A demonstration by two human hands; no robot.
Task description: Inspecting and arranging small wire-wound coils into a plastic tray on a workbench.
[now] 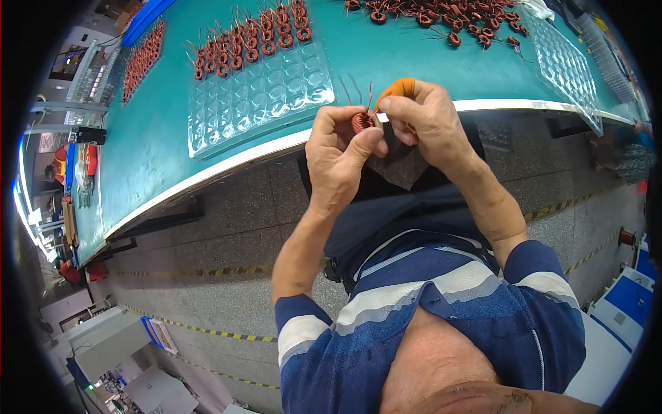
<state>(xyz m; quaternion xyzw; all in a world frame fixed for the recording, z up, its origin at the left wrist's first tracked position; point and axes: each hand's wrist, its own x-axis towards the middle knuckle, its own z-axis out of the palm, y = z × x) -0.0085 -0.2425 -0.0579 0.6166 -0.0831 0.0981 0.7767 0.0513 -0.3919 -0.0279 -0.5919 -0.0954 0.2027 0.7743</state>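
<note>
My left hand (334, 159) is closed around a small ring-shaped coil (359, 123) wound with reddish copper wire, held between thumb and fingers just off the table's front edge. One wire lead (370, 93) sticks up from the coil. On the coil's right, my right hand (433, 124) pinches another of its leads between thumb and index finger. An orange finger cover (401, 87) wraps that index finger. The lead's end is hidden by the fingertips.
A clear plastic tray (258, 103) with round pockets lies ahead to the left, coils standing in its far rows. Loose coils (455, 21) are heaped at the back. Another clear tray (562, 69) overhangs the right edge of the green table (148, 155). A filled tray (143, 62) stands far left.
</note>
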